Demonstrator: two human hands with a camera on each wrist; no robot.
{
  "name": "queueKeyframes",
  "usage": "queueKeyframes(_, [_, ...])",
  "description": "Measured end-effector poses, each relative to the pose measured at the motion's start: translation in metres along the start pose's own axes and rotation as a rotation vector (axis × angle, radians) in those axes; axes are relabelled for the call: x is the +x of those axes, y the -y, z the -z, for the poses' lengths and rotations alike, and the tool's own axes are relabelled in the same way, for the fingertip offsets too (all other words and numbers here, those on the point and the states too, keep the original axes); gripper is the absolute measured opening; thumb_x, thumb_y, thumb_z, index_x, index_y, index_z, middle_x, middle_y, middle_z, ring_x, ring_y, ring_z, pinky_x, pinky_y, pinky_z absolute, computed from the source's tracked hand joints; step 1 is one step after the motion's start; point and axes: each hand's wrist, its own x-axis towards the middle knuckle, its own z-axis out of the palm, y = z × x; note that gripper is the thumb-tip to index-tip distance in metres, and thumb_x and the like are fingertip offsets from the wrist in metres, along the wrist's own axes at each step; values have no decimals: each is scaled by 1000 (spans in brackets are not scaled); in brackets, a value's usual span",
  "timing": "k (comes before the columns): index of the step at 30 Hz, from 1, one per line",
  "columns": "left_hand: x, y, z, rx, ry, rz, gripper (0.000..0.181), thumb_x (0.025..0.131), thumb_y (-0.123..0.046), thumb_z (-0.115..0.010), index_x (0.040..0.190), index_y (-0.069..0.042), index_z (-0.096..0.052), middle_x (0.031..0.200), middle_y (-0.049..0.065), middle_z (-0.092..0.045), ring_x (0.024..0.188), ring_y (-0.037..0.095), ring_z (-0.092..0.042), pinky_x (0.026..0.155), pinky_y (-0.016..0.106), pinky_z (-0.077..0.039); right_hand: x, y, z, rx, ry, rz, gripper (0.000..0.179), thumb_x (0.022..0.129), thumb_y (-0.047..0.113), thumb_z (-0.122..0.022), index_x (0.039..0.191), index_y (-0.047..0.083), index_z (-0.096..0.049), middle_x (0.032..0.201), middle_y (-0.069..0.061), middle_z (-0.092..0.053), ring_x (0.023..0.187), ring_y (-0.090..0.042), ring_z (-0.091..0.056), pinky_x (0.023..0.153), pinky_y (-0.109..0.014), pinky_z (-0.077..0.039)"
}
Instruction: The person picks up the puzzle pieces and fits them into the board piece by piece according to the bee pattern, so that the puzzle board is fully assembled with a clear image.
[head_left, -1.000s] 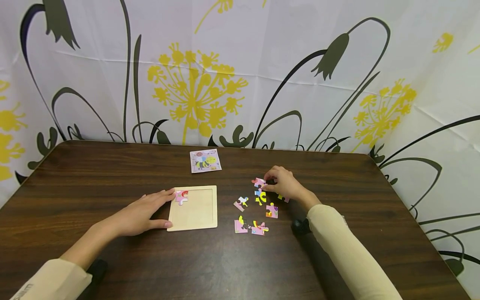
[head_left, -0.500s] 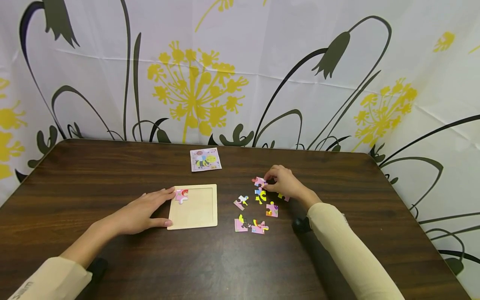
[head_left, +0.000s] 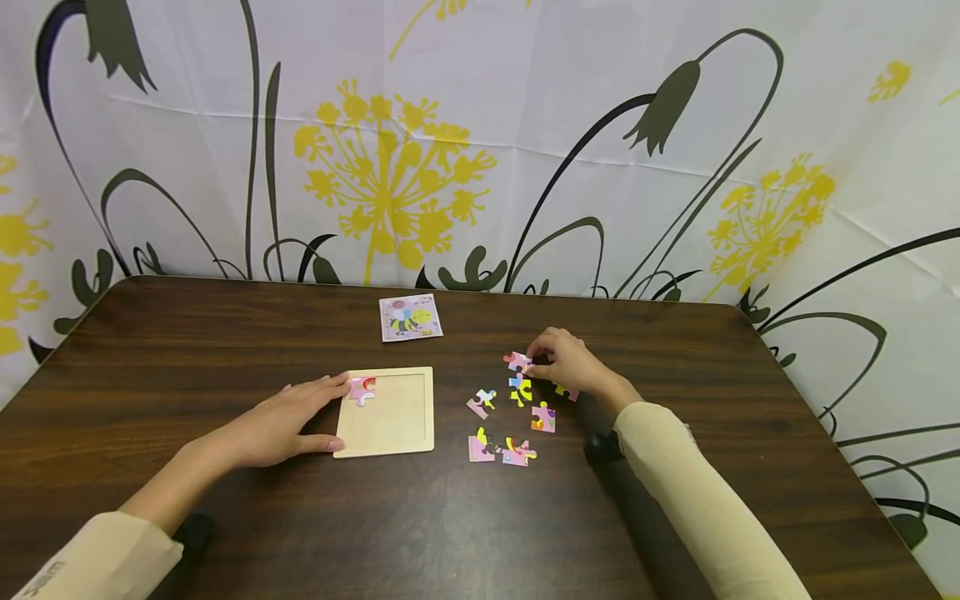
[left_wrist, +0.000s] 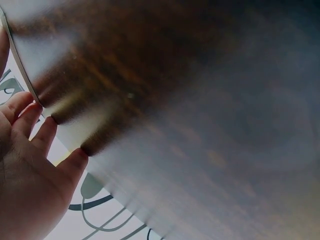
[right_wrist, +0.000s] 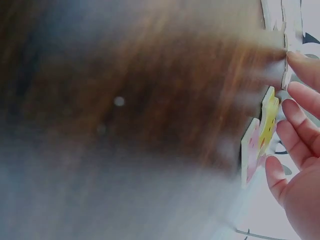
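Observation:
My left hand [head_left: 277, 423] rests with spread fingers on the left edge of a square wooden puzzle tray [head_left: 429, 412]. A pink and red jigsaw piece [head_left: 363, 390] lies in the tray's upper left corner. On the right, my right hand [head_left: 573, 365] pinches a pink and red jigsaw piece [head_left: 517, 362] at its right edge between thumb and forefinger, on or close over the table. Just below it lies a yellow and blue piece [head_left: 521, 388]. Another piece, yellow and pink [right_wrist: 269, 120], sits by the right hand's other fingers, partly hidden by the hand in the head view.
Several loose pieces lie between tray and right hand: a white and pink one [head_left: 481, 403], a pink one [head_left: 544, 417], and two at the front [head_left: 481, 446]. A square picture card [head_left: 409, 318] with a bee lies behind the tray. Flowered cloth [head_left: 480, 150] hangs behind the dark table [head_left: 450, 533].
Both hands and the pieces keep their places. The whole head view has shifted very slightly upward.

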Motion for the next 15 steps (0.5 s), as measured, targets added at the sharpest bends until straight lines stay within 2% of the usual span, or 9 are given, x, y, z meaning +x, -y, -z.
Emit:
queueKeyframes(5, [0, 0, 0, -2, 3, 5, 80, 79, -48, -64, 136, 1, -37, 142, 21, -32, 127, 42, -30, 95, 66, -22, 1, 0, 0, 4, -5, -8, 17, 81, 16, -71, 92, 6, -63, 96, -5, -55, 97, -25, -49, 90, -46, -35])
queueKeyframes(11, [0, 0, 0, -2, 6, 11, 81, 79, -49, -64, 137, 1, -37, 142, 21, -32, 128, 42, -29, 95, 66, -22, 2, 1, 0, 27, -15, 7, 18, 80, 13, -72, 92, 5, -61, 95, -6, -56, 93, -22, -51, 84, -37, -46])
queueKeyframes(15, [0, -1, 1, -3, 7, 8, 81, 79, -48, -64, 137, 1, -37, 142, 21, -32, 128, 42, -29, 95, 66, -22, 2, 2, -1, 49, -20, 1, 19, 79, 12, -72, 92, 6, -60, 91, -5, -58, 89, -20, -53, 83, -37, -46])
